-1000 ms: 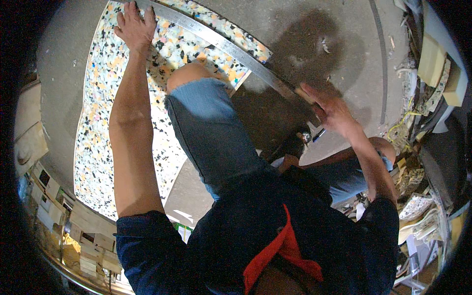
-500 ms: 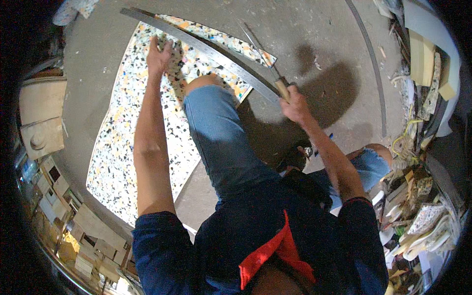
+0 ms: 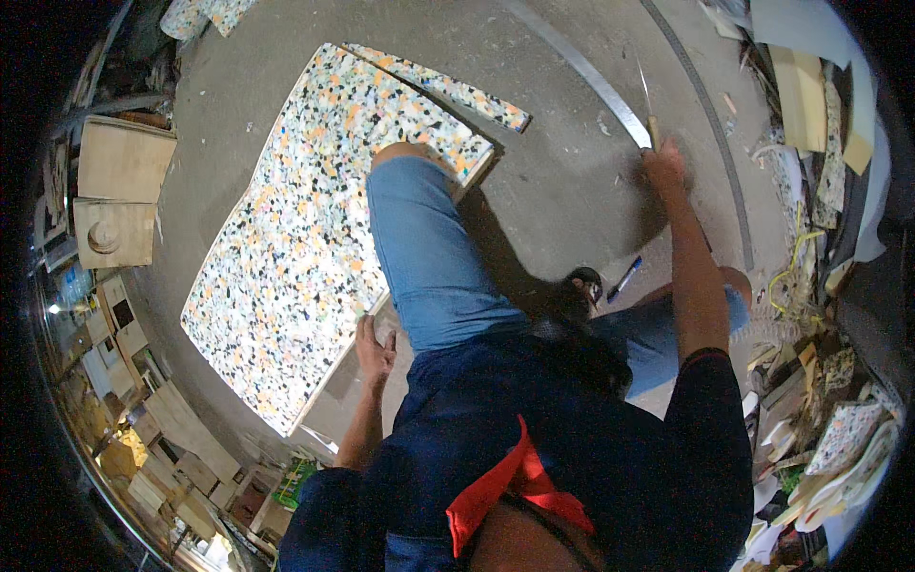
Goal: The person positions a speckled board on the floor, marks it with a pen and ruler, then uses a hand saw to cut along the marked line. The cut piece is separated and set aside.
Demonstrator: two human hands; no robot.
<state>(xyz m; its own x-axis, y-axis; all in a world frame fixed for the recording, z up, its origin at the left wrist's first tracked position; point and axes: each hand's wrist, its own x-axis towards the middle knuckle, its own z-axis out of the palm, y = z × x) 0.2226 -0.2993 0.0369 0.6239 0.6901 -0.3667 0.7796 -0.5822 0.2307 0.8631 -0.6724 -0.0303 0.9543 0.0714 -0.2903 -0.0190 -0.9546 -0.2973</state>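
A speckled foam sheet [image 3: 276,238] in white, orange and black lies on the floor, with my knee on its right side. Along its far edge, a narrow gap separates a cut foam strip [image 3: 457,91]. My left hand [image 3: 376,349] is at the sheet's near right edge, fingers apart and holding nothing, fingertips by the rim. Out to the right, my right hand [image 3: 664,167] is closed around the wooden handle of a long thin-bladed knife [image 3: 653,132], its blade pointing away. A long metal straightedge [image 3: 596,78] ends right at that hand; whether the fingers also grip it is hidden.
A dark strip [image 3: 710,105] runs along the floor at right. A blue pen-like object [image 3: 624,277] lies by my foot. Foam offcuts [image 3: 843,448] pile up along the right side. Wooden panels [image 3: 119,172] and boards line the left.
The straightedge has gone from over the foam to the floor at right. My right hand moved right with the knife. My left hand came back from the sheet's far part to its near edge.
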